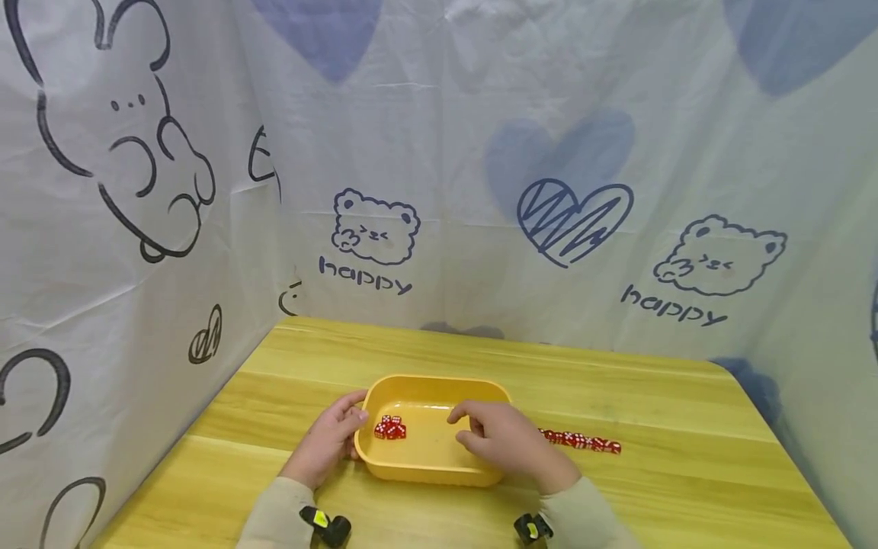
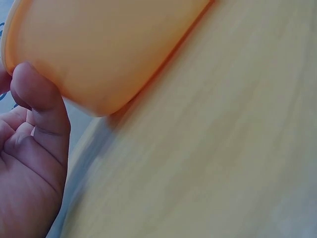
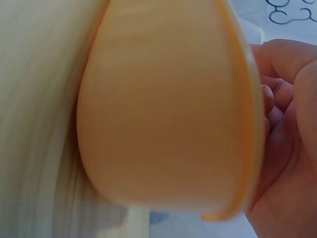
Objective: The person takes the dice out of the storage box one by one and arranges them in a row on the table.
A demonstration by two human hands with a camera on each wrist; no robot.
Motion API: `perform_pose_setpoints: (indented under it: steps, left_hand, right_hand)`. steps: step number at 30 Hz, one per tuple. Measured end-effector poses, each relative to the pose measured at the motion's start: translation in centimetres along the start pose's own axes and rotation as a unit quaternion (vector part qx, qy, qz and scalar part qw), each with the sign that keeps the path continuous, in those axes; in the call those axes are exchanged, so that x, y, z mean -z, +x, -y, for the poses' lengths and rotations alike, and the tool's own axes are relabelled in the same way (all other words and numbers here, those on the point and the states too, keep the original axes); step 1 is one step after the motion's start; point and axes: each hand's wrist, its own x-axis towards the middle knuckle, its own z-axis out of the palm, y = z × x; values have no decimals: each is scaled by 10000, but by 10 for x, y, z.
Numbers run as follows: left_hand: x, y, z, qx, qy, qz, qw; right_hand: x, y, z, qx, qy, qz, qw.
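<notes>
A yellow plastic tub [image 1: 432,474] with rounded corners stands on the wooden table. My left hand [image 1: 329,438] grips its left end, the thumb [image 2: 39,89] over the rim and the fingers along the outside wall. Inside, near that thumb, several red dice [image 1: 390,428] with white dots sit in a small cluster. My right hand [image 1: 511,438] reaches over the tub's right end. Its index finger and thumb are bent and apart above the tub floor, with nothing showing between them. The other fingers are curled and partly hidden behind the rim in the right wrist view.
A row of red dice [image 1: 583,441] lies on the table right of the tub, its left end hidden by my right hand. The yellow wood-grain table [image 1: 652,396] meets white printed cloth walls [image 1: 439,152] at the back and left side.
</notes>
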Motion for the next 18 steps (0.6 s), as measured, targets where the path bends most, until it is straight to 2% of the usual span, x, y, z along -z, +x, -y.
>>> perform_pose_setpoints:
  steps: [6, 18]
  left_hand:
    - [-1, -2, 0, 43, -110, 12, 9999]
    - [-3, -3, -5, 10, -181, 136, 9997]
  right_hand:
    - [-12, 13, 10, -71, 102, 261, 9996]
    - [-29, 39, 21, -171, -319, 454, 9983]
